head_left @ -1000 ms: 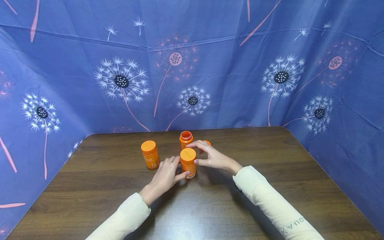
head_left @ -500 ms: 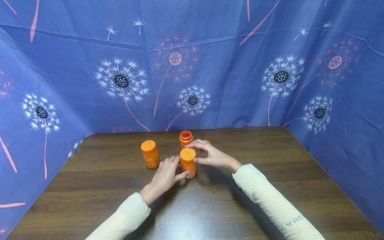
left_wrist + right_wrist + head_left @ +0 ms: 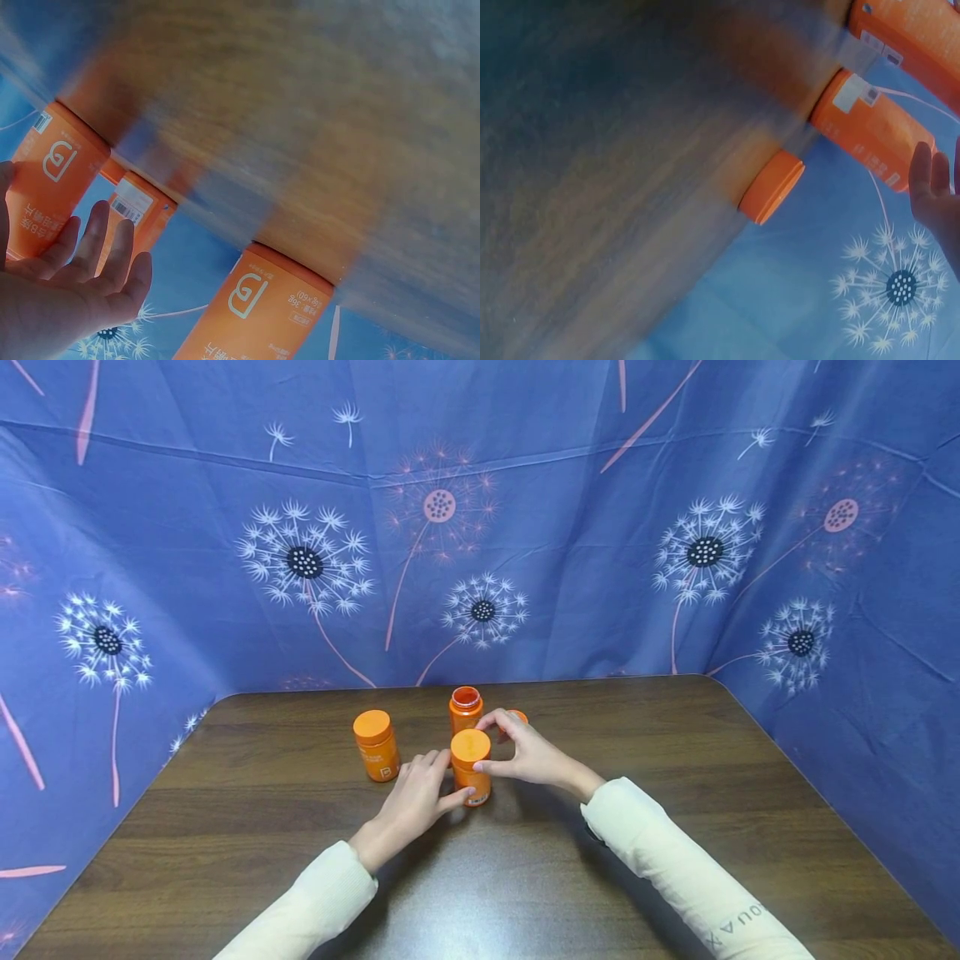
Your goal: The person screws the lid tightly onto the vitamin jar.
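Observation:
A capped orange bottle [image 3: 471, 781] stands upright on the table in front of me. My left hand [image 3: 408, 802] holds its body, thumb across the front and fingers round the left side. At the top, my right hand [image 3: 528, 756] has the lid [image 3: 470, 745] between thumb and index finger, thumb at the front and index finger behind. Just behind stands an open orange bottle [image 3: 466, 706], its mouth bare. A loose orange cap [image 3: 772, 187] rests on the table in the right wrist view; in the head view my right hand partly covers it.
Another capped orange bottle [image 3: 377, 747] stands to the left, near my left fingers. The brown wooden table [image 3: 675, 735] ends at the back against a blue dandelion-print cloth [image 3: 570, 568].
My right thumb has slid left across the front of the lid while the index finger has shifted right behind it. The left hand and the bottles stay in place.

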Available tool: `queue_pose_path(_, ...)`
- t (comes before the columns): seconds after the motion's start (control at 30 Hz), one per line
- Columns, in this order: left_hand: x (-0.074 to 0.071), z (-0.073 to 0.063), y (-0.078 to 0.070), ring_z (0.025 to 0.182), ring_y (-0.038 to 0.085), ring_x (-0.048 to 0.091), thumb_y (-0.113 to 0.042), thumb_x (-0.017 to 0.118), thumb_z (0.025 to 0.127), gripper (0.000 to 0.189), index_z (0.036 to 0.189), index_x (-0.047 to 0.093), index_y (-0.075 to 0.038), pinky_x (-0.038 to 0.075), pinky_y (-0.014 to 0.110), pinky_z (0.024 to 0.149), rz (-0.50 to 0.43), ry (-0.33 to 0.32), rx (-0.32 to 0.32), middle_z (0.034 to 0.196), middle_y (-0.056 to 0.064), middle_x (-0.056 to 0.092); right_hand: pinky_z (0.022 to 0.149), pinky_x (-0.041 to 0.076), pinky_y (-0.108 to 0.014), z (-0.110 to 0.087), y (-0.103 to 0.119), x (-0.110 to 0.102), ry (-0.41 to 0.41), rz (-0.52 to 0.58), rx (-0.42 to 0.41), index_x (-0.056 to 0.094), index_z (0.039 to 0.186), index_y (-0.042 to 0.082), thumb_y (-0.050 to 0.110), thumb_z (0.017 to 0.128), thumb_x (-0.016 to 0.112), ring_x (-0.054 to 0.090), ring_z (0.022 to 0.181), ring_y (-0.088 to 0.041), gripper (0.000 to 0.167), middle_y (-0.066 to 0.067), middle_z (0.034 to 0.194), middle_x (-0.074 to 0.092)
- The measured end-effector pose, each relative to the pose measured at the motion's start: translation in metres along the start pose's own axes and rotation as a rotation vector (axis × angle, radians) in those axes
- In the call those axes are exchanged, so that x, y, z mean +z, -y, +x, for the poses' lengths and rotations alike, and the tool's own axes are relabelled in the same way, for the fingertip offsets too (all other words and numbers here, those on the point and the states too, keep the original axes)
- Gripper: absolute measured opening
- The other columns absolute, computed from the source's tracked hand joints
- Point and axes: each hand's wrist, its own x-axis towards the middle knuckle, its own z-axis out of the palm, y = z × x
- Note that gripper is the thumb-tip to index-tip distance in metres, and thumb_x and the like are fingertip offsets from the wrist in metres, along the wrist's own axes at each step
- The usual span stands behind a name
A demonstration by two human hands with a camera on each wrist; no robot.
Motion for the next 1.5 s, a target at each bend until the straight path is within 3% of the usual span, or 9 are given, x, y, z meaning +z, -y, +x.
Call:
queue_pose_path(0.27, 0.0, 0.0, -0.001, 0.082, 0.021, 0.057, -0.047, 0.066, 0.078, 0.044, 0.101, 0.055, -0.012, 0.045, 0.044, 0.074, -0.005, 0.018, -0.014, 0.089, 0.005, 0.061, 0.09, 0.038, -0.039, -0.002, 0.001, 0.006, -0.036, 0.019, 0.038, 0.047, 0.108, 0.016, 0.025, 0.073, 0.076, 0.046, 0.104, -0.013, 0.046, 0.005, 0.105, 0.052)
queue_pose_path(0.47, 0.0, 0.0, -0.001, 0.081, 0.021, 0.057, -0.047, 0.066, 0.077, 0.044, 0.101, 0.054, -0.012, 0.045, 0.044, 0.074, -0.005, 0.017, -0.013, 0.087, 0.004, 0.06, 0.092, 0.037, -0.043, -0.002, 0.001, 0.005, -0.034, 0.019, 0.056, 0.046, 0.108, 0.017, 0.027, 0.073, 0.076, 0.045, 0.105, -0.012, 0.048, 0.005, 0.107, 0.051)
queue_pose_path(0.8, -0.001, 0.0, -0.001, 0.085, 0.023, 0.058, -0.048, 0.066, 0.078, 0.046, 0.104, 0.054, -0.013, 0.045, 0.045, 0.076, -0.021, 0.028, -0.021, 0.091, 0.005, 0.062, 0.095, 0.033, -0.05, -0.001, 0.001, -0.006, 0.063, 0.03, 0.005, 0.046, 0.124, 0.01, 0.025, 0.075, 0.075, 0.04, 0.111, -0.014, 0.059, 0.005, 0.121, 0.05)
queue_pose_path(1.1, -0.001, 0.0, -0.002, 0.088, 0.024, 0.058, -0.049, 0.066, 0.078, 0.048, 0.107, 0.054, -0.013, 0.045, 0.045, 0.077, -0.026, 0.036, -0.031, 0.094, 0.005, 0.062, 0.093, 0.039, -0.052, 0.0, 0.001, -0.017, 0.171, 0.063, -0.052, 0.045, 0.13, 0.01, 0.013, 0.081, 0.066, 0.038, 0.115, -0.023, 0.053, -0.001, 0.131, 0.044)
queue_pose_path(1.5, -0.001, 0.0, -0.002, 0.088, 0.025, 0.058, -0.049, 0.065, 0.078, 0.048, 0.107, 0.054, -0.013, 0.045, 0.045, 0.077, -0.011, 0.03, -0.03, 0.094, 0.005, 0.062, 0.093, 0.04, -0.048, 0.003, -0.001, -0.018, 0.183, 0.022, -0.06, 0.049, 0.128, 0.016, 0.016, 0.084, 0.064, 0.039, 0.117, -0.025, 0.047, 0.002, 0.128, 0.048)
